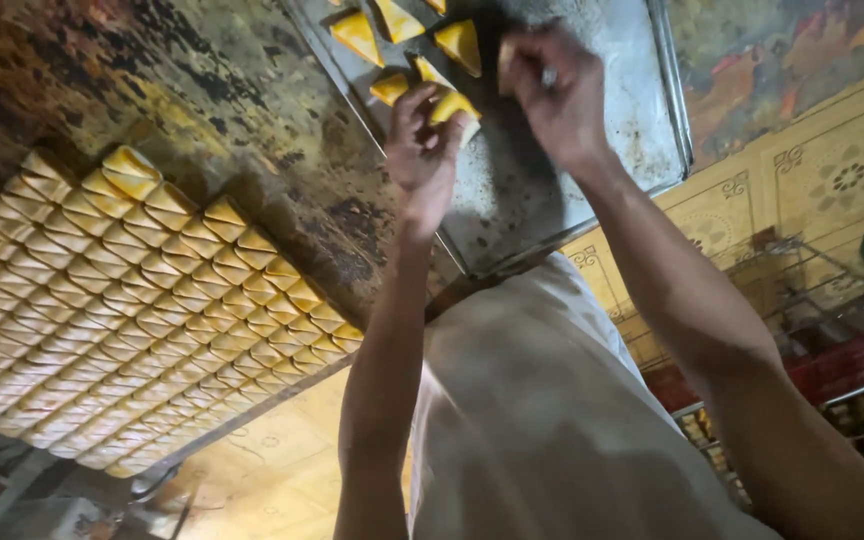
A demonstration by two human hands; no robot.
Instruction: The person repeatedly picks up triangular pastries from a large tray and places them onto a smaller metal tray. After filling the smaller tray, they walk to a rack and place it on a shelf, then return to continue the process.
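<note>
Left hand (422, 140) pinching yellow pastry triangle (449, 106); right hand (552, 95) at 2 o'clock, grip indiscernible; likely soft, fragile; hold edges.

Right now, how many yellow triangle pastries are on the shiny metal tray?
7 show on the metal tray: three along the top edge, cut off by the frame, two in the middle, one beside the left hand, and one in its fingers. The hands may hide more.
</note>
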